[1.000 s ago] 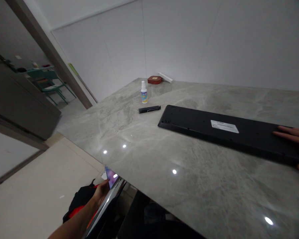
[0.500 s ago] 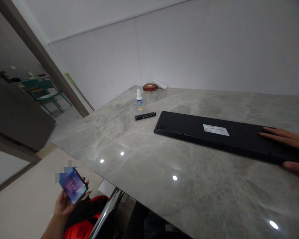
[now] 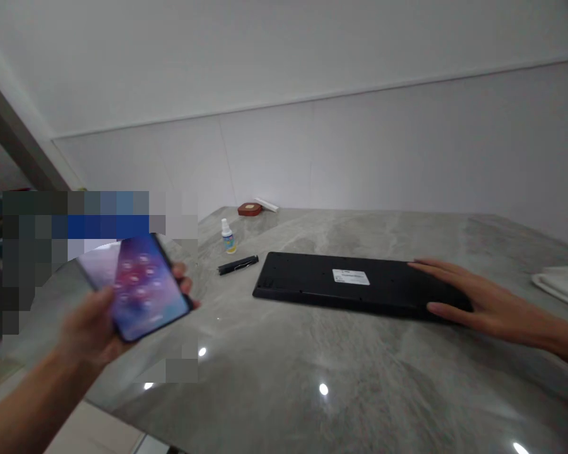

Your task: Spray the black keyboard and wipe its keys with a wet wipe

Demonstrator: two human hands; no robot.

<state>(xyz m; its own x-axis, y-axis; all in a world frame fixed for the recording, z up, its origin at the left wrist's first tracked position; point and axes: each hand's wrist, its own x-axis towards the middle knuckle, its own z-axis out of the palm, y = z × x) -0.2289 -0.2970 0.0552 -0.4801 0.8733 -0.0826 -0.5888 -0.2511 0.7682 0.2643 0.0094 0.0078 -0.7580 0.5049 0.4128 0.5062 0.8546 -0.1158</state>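
My left hand [image 3: 88, 325], somewhat blurred, is closed around a smartphone [image 3: 144, 287]. The phone's lit screen faces me, with a keypad of round buttons on it. On the grey marble-look table [image 3: 274, 372], a black keyboard [image 3: 307, 277] lies upside down, a white label [image 3: 351, 277] on its underside. My right hand [image 3: 478, 296] rests over the keyboard's right end, fingers stretched along the far side and thumb apart at the near edge. A black pen-like tool [image 3: 238, 265] with a metal clip lies just left of the keyboard.
Behind the pen-like tool stands a small white spray bottle [image 3: 228, 236]. A reddish-brown box [image 3: 249, 209] and a white strip [image 3: 266, 204] lie near the wall [image 3: 383, 151]. At the right edge is a folded white cloth-like item [image 3: 561, 285]. A pixelated patch covers the left background.
My left hand has raised the smartphone from below the table's edge to above its left side. The view has swung to the right, showing more of my right hand, still on the keyboard.
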